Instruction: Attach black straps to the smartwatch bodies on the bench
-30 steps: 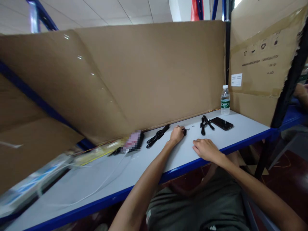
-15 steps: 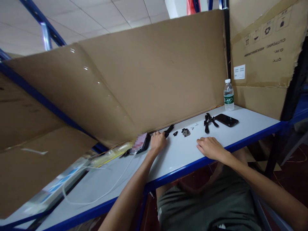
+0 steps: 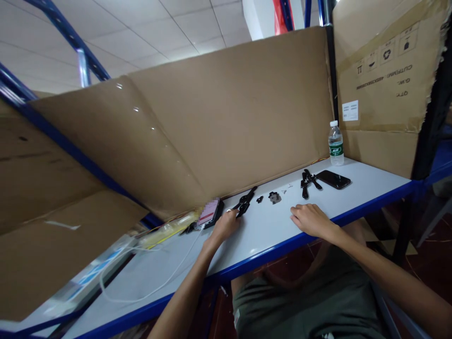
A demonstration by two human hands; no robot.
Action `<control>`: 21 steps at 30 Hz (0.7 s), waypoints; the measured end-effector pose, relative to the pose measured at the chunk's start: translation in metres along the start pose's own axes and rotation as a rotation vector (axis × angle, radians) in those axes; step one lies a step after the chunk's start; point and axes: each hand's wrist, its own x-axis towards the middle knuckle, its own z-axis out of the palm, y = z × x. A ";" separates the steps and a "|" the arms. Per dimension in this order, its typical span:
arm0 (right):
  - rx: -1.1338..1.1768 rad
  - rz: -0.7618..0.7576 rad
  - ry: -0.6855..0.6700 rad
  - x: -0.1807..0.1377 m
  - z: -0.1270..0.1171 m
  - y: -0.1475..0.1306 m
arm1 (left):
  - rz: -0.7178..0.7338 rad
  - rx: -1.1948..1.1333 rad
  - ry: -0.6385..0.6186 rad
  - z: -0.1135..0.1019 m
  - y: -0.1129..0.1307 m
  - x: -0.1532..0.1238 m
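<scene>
My left hand (image 3: 226, 226) is over the table with its fingers closed on a small black part (image 3: 243, 210), whose exact kind I cannot make out. Just beyond it lies a longer black piece (image 3: 251, 192), close to or touching the held one. My right hand (image 3: 310, 219) rests at the table's front edge, loosely curled, with nothing visible in it. Between and beyond my hands lie a small black piece (image 3: 260, 199), a black and grey part (image 3: 274, 197) and tiny white pieces (image 3: 284, 191). Farther right is a group of crossed black handle-like pieces (image 3: 308, 182).
A dark phone (image 3: 333, 179) lies right of the black pieces, with a water bottle (image 3: 336, 146) behind it. Left of my left hand, a device with a lit screen (image 3: 209, 213) has a white cable (image 3: 169, 278). Cardboard walls (image 3: 233, 113) enclose the white table (image 3: 261, 235).
My left hand has drawn back toward me and slightly left, with a black part now showing at its fingertips. The longer black piece is more exposed. My right hand has stayed put.
</scene>
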 end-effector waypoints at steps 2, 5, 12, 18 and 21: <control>-0.007 -0.006 0.002 0.000 0.000 0.000 | 0.021 -0.004 -0.008 0.001 -0.005 -0.025; -0.002 -0.005 0.009 0.001 0.001 0.001 | 0.034 0.006 0.025 0.007 -0.020 -0.070; 0.011 0.017 0.023 0.001 0.005 0.002 | 0.200 -0.225 0.198 0.023 -0.043 -0.122; 0.038 0.101 0.027 0.007 -0.001 0.004 | 0.316 -0.373 0.241 0.020 -0.005 -0.093; 0.102 0.115 0.038 0.035 -0.012 0.010 | 0.345 -0.408 0.239 0.012 0.023 -0.082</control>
